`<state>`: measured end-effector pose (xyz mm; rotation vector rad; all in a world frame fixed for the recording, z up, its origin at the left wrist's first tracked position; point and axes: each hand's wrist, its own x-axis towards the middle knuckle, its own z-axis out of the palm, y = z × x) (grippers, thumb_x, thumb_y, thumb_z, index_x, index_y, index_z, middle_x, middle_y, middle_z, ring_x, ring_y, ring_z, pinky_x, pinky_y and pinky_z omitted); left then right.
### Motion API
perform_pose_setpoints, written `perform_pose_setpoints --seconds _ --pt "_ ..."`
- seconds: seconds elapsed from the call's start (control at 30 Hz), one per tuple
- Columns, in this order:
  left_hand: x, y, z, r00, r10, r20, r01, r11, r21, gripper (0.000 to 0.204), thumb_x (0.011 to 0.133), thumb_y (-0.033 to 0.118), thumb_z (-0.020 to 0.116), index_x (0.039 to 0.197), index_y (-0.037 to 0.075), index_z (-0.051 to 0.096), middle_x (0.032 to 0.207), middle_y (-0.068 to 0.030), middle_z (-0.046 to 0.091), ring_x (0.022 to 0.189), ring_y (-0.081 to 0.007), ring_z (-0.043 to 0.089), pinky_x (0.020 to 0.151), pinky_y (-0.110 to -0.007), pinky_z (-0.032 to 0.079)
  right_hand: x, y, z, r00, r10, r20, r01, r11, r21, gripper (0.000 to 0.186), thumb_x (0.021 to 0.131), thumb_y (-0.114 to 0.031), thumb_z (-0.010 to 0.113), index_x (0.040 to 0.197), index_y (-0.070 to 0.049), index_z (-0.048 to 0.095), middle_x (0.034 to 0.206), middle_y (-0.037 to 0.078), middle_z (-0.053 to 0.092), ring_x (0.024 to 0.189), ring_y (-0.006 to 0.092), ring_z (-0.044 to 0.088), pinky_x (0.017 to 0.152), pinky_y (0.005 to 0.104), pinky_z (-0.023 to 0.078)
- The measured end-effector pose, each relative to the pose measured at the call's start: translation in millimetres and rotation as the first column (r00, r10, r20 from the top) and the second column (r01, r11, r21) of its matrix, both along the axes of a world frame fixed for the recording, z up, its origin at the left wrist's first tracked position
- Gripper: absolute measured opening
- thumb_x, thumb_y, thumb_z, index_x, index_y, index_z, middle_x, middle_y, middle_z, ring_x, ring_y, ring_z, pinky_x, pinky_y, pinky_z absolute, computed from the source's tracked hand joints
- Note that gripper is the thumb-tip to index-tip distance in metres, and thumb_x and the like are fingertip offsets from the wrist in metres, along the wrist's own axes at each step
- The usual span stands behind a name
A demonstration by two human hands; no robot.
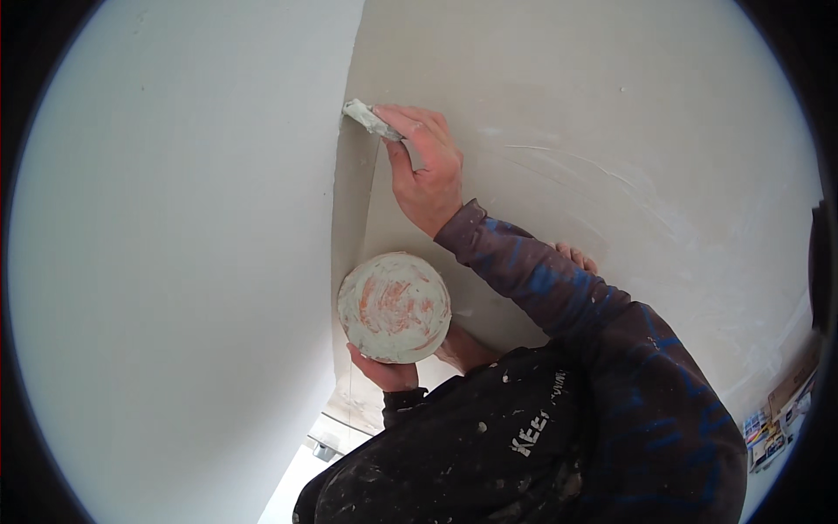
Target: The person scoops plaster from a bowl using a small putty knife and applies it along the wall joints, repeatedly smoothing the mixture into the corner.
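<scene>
My right hand (428,170), raised at the edge where the white and beige surfaces meet, pinches a small, flattish tool or wad coated in pale filler (371,120). Its far end touches that edge; what lies under the coating cannot be made out. Lower down, my left hand (384,371) grips a round tub or lid (394,307) from its near side, fingers curled under the rim. White paste is smeared over its round face, and orange shows through in the middle.
A smooth white surface (175,244) fills the left side. The beige surface (559,96) to the right bears scrapes and pale smears. Bare digits (576,258) peek out behind my right sleeve. At the lower right are colourful packages (766,437); a dark object (820,266) stands at the right rim.
</scene>
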<state>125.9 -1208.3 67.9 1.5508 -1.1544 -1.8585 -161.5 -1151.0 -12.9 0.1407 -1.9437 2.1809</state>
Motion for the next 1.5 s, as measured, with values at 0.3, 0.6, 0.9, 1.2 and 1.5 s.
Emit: perform_pose_setpoints --seconds 0.3,0.6,0.9,1.2,1.5 --pt "4 -2 -5 0.998 0.019 -0.053 -0.019 1.0 0.012 0.059 0.107 0.046 0.032 0.15 0.008 0.046 0.15 -0.0108 0.052 0.14 -0.0307 0.05 0.115 -0.05 0.043 53 22 -18 0.94 0.33 -0.089 -0.324 0.943 0.077 0.042 0.084 0.011 0.061 0.121 -0.006 0.069 0.117 0.012 0.071 0.106 0.036 0.064 0.091 0.0436 0.054" --pt "6 -1 -1 1.0 -0.014 -0.022 0.013 1.0 -0.004 0.067 0.106 0.057 0.034 0.155 0.011 0.041 0.158 -0.0109 0.045 0.144 -0.0311 0.045 0.119 -0.051 0.038 -12 22 -3 0.987 -0.032 0.156 0.003 0.983 0.185 0.039 0.087 0.0 0.068 0.126 -0.004 0.066 0.109 0.015 0.069 0.099 0.0364 0.064 0.086 0.045 0.054" --pt "1 2 -7 0.99 -0.005 -0.138 0.009 1.0 0.029 0.062 0.106 0.05 0.034 0.151 0.009 0.045 0.152 -0.0114 0.051 0.139 -0.0314 0.05 0.116 -0.051 0.042 33 81 8 0.84 0.481 0.251 -0.52 0.846 0.12 0.038 0.088 -0.006 0.073 0.125 -0.005 0.068 0.101 0.016 0.07 0.093 0.0323 0.066 0.083 0.0413 0.054" --pt "17 -14 -13 0.996 0.085 -0.038 -0.084 0.996 0.03 0.075 0.105 0.063 0.033 0.158 0.01 0.038 0.159 -0.012 0.044 0.145 -0.0312 0.044 0.12 -0.05 0.039 -103 117 -37 0.947 0.307 -0.1 -0.129 0.646 0.753 0.023 0.086 -0.001 0.066 0.109 -0.002 0.066 0.103 0.012 0.07 0.095 0.0319 0.063 0.081 0.041 0.055" --pt "24 -26 -5 0.994 -0.105 -0.016 0.104 0.993 -0.052 0.077 0.105 0.064 0.033 0.158 0.008 0.038 0.158 -0.0138 0.045 0.144 -0.032 0.044 0.119 -0.049 0.038 -41 62 -70 0.795 0.603 -0.063 -0.391 0.589 0.707 0.027 0.084 -0.002 0.062 0.11 -0.003 0.067 0.095 0.011 0.07 0.091 0.0301 0.062 0.082 0.0409 0.055"
